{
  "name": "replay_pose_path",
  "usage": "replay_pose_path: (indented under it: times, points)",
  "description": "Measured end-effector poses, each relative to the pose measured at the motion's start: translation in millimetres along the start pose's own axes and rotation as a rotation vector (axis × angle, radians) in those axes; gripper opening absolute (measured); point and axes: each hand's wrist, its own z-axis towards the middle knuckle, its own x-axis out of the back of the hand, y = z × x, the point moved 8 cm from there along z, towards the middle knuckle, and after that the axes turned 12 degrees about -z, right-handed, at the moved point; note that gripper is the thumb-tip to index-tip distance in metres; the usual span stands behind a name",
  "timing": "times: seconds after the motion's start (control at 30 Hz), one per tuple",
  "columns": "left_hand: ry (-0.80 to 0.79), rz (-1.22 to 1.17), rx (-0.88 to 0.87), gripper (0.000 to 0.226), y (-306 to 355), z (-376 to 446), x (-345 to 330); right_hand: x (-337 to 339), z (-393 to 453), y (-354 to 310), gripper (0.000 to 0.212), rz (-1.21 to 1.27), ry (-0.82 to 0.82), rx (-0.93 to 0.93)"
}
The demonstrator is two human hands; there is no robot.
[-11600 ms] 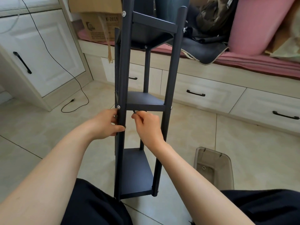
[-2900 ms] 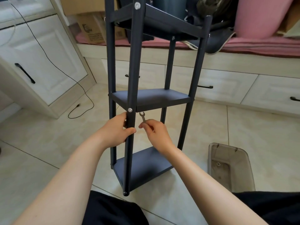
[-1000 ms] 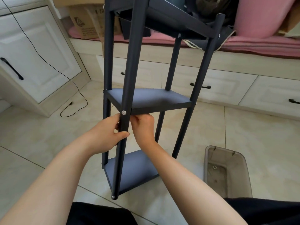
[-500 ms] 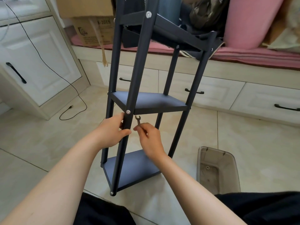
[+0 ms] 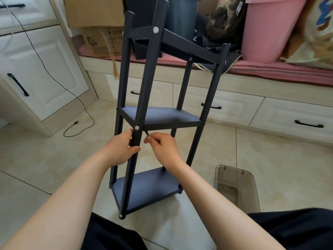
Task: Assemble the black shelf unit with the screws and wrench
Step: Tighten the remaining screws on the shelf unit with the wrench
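Half a second on, the wrench (image 5: 147,133) has tipped from upright to a slant, its head tucked out of sight under the front edge of the middle shelf (image 5: 162,117), just right of the screw (image 5: 137,127) in the near post (image 5: 144,98). Her right hand (image 5: 163,147) pinches its handle between thumb and curled fingers. Her left hand (image 5: 119,150) is wrapped round that post just below the screw, thumb across the front. The shelf unit (image 5: 210,98) stands on the tiled floor (image 5: 279,168), leaning slightly, its top near the bench edge. To its right sits a clear plastic bin (image 5: 236,188), apart from the legs, with bare tile between. A black cable (image 5: 79,121) trails on the floor at left, well clear.
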Motion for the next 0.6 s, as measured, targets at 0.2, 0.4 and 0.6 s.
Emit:
replay_pose_path:
  times: [0.2, 0.4, 0.6]
  points:
    - [-0.022, -0.023, -0.005, 0.040, -3, 1, 0, 3, 2, 1, 0.023, 0.017, 0.087, 0.027]
    - [-0.034, -0.003, -0.026, 0.031, -3, 3, 3, 0, 4, -2, 0.021, 0.010, 0.147, 0.107]
    - [-0.043, -0.059, -0.023, 0.035, -11, 7, 3, -11, 7, -3, 0.019, 0.082, 0.231, 0.187]
